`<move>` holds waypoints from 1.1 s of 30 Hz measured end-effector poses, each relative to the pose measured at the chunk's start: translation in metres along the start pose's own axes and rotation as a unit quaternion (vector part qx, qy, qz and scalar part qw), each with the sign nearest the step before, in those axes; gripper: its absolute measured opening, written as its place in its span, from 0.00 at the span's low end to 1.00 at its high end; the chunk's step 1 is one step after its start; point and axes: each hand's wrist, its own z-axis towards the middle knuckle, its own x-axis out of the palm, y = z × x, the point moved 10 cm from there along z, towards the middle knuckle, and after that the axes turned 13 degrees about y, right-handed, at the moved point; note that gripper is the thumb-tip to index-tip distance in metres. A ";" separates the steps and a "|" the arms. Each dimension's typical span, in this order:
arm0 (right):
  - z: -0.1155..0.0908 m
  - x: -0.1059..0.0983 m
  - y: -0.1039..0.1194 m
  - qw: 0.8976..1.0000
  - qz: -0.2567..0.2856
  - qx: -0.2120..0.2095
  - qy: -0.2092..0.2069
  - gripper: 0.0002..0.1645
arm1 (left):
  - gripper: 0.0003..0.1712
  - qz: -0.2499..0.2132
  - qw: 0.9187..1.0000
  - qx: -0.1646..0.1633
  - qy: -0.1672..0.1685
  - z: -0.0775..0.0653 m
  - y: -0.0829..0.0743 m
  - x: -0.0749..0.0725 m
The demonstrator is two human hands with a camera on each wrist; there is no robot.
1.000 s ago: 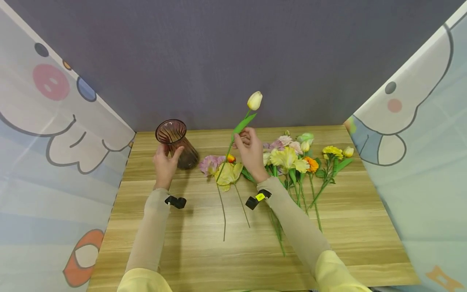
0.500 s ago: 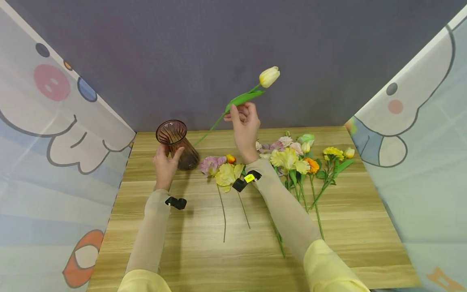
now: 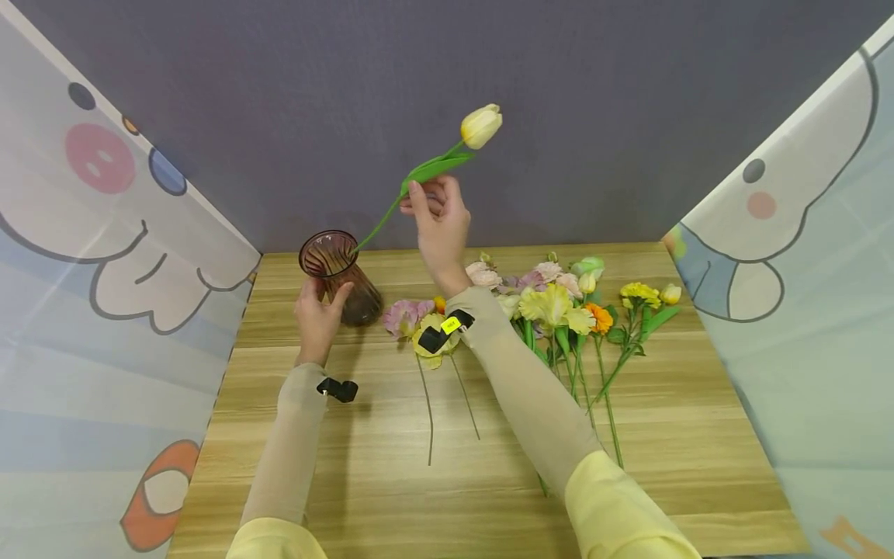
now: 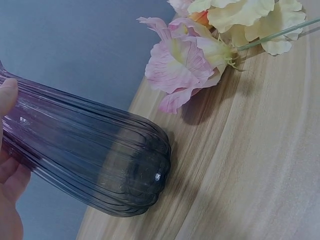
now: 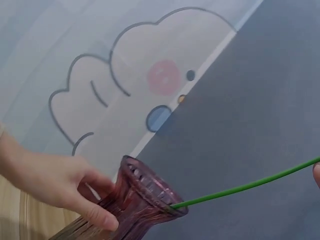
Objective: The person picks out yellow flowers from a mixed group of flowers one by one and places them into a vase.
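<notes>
A ribbed purple glass vase [image 3: 359,293] stands near the table's back left. My left hand [image 3: 319,317] grips it below the flared rim; the left wrist view shows the thumb and fingers on either side of the ribbed glass [image 4: 90,145]. With thumb and fingers, my right hand [image 3: 443,225] pinches a white tulip [image 3: 482,126] by its green stem, just under the leaf. The bloom leans up to the right. In the right wrist view the lower end of the stem [image 5: 240,188] meets the vase's rim [image 5: 155,187]; how far it reaches inside is hard to tell.
A pink-purple flower [image 3: 403,318] and a yellow one [image 3: 429,341] lie right of the vase, partly under my right wrist. Further right lies a heap of mixed flowers [image 3: 548,304], with a yellow flower [image 3: 639,293] beside it. A dark grey panel [image 3: 594,140] closes off the back.
My right hand has moved up and left with the tulip, bringing its stem end to the vase's mouth. The left hand and vase have hardly moved.
</notes>
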 end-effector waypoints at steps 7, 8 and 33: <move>0.003 0.033 -0.001 0.992 -0.091 0.017 0.081 0.14 | 0.28 -0.008 1.000 0.007 -0.001 -0.001 -0.002 -0.001; 0.003 0.038 -0.003 0.988 -0.117 0.026 0.098 0.14 | 0.28 -0.007 1.000 0.007 -0.001 -0.001 -0.002 -0.001; -0.082 0.023 -0.097 0.885 -0.277 0.205 0.313 0.20 | 0.29 -0.009 1.000 0.000 -0.007 -0.001 -0.002 -0.001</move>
